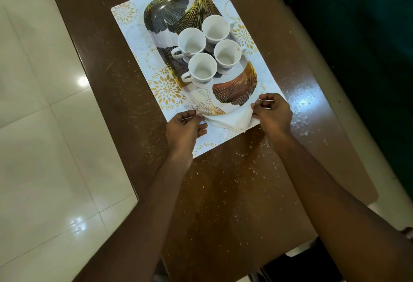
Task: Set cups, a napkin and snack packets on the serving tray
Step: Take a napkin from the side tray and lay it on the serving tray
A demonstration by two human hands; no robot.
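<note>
Brown table (223, 192), placemat (125, 13) lettering illegible, hands (186, 126) (272, 111) pinching napkin (228, 120)

napkin (226, 122) ends hidden under curled fingers (264, 103)

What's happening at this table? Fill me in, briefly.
A person is setting up a serving tray that lies on a patterned placemat on a brown table. Four empty white cups stand clustered on it. The left hand and right hand each pinch an edge of a white napkin at the tray's near end. No snack packets are in view.
</note>
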